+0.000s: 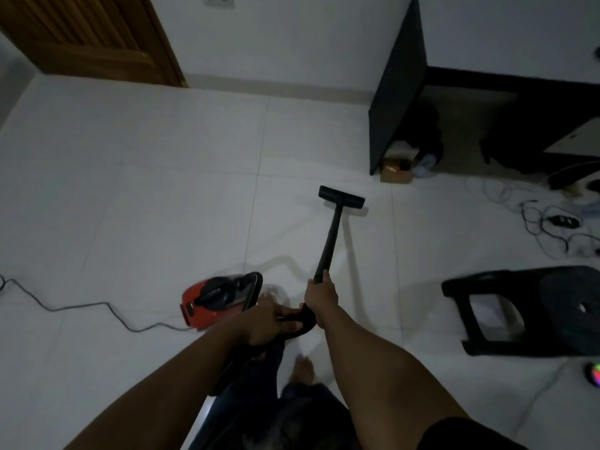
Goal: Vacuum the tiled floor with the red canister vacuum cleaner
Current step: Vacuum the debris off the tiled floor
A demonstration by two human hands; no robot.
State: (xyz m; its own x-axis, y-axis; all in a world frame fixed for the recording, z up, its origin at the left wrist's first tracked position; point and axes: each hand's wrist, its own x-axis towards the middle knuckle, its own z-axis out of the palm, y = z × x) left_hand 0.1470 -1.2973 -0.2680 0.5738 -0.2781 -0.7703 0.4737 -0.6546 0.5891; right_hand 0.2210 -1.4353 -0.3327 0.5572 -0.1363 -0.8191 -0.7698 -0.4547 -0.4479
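Note:
The red canister vacuum cleaner [214,300] sits on the pale tiled floor [146,190] just left of my hands. Its black wand [329,245] slants forward to a black floor head [342,197] resting flat on the tiles ahead. My right hand [319,295] grips the wand's lower end. My left hand [271,319] holds the curved black hose handle [300,324] just behind it. The hose drops down past my legs and is partly hidden by my left arm.
The vacuum's grey power cord [81,308] trails left across the floor. A black stool [526,308] stands at right, with tangled cables [552,225] beyond it. A black desk panel [397,89] with a small cardboard box [396,170] below stands ahead right. A wooden door [87,37] is far left.

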